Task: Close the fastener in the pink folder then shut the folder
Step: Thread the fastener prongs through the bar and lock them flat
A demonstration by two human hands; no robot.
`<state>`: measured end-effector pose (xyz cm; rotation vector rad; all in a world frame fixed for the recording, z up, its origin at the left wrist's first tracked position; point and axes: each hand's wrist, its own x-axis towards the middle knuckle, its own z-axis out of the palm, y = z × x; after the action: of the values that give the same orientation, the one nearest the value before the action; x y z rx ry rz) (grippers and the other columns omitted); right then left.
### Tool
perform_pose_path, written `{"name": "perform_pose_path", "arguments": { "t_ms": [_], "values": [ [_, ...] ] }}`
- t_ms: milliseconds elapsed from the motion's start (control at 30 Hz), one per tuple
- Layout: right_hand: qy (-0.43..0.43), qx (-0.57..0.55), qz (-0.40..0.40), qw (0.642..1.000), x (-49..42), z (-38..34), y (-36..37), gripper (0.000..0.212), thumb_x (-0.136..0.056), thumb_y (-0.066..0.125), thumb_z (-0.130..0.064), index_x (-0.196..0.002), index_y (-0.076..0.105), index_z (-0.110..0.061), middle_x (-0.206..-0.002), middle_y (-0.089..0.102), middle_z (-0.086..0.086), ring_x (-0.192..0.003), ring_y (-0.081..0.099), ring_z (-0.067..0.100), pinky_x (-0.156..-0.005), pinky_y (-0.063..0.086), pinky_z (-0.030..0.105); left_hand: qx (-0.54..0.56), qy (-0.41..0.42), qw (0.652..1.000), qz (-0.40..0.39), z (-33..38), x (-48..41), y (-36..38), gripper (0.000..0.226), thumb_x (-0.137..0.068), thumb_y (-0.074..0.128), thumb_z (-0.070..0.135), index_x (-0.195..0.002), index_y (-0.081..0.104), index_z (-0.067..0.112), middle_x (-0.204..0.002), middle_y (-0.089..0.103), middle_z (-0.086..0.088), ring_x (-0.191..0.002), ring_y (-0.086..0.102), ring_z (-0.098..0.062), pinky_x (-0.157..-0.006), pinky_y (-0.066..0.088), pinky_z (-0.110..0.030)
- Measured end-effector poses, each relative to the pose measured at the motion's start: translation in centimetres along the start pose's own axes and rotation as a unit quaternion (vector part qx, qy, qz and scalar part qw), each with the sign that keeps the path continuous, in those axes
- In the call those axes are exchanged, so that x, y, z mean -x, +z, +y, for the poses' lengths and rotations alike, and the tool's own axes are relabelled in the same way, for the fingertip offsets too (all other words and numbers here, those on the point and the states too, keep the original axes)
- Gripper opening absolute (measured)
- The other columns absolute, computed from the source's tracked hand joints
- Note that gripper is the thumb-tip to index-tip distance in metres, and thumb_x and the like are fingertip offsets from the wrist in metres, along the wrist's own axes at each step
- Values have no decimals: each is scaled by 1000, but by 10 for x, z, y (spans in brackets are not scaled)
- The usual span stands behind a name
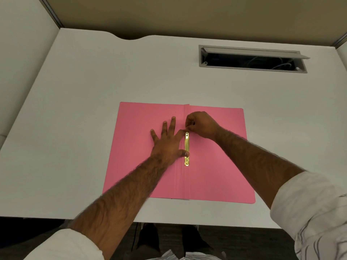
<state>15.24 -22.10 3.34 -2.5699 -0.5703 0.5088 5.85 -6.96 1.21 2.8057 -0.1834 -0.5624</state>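
The pink folder (216, 166) lies open and flat on the white desk, spine running away from me. A gold metal fastener (186, 145) sits along the spine. My left hand (167, 141) rests flat on the left cover with fingers spread, its thumb pressing on the lower part of the fastener and its index fingertip near the upper end. My right hand (201, 124) is curled above the fastener's far end, thumb and fingertips pinched together there on a small part that the fingers hide.
The white desk (84, 109) extends around the folder on all sides. An open grey cable hatch (251, 59) with wires inside sits at the back right. Partition walls stand at the left and far sides. The desk's front edge is near my body.
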Motion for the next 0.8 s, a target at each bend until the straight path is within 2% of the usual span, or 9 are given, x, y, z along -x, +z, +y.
{"name": "perform_pose_path", "arguments": {
  "t_ms": [133,267,467,633,800],
  "values": [
    [-6,37,-14,999,-4,-3,2,11,-89,65,-9,-97,73,-8,-93,69,6,-85,62,21,-77,52,35,4,-1,1000,1,0,2,-1,91,-81,71,56,-155,21,36,-167,-22,-7,-152,-17,-38,-112,0,-77],
    [39,0,-25,999,-12,-2,0,12,-86,67,-8,-95,75,-5,-93,71,8,-84,62,19,-77,52,32,1,-3,1000,0,0,0,-1,89,-80,72,56,-153,24,35,-167,-21,-8,-153,-16,-39,-111,1,-77],
    [106,-65,15,992,-18,-4,5,5,-82,69,-4,-87,70,-2,-90,67,9,-86,63,23,-74,54,34,-6,-8,1000,10,0,-1,1,90,-78,73,57,-150,26,31,-168,-16,-9,-153,-12,-40,-112,4,-77],
    [148,-119,56,980,-11,1,10,17,-79,76,-9,-91,64,-5,-93,65,9,-85,59,21,-73,53,38,-17,4,1000,16,1,2,-1,92,-79,72,56,-153,21,34,-166,-22,-10,-152,-13,-42,-110,5,-78],
    [164,-139,88,973,4,8,13,26,-79,81,-18,-96,63,-9,-93,61,1,-85,55,17,-66,46,28,-17,13,1000,17,1,6,-1,91,-82,70,55,-154,19,36,-166,-24,-9,-152,-13,-43,-110,7,-80]
  ]
}}
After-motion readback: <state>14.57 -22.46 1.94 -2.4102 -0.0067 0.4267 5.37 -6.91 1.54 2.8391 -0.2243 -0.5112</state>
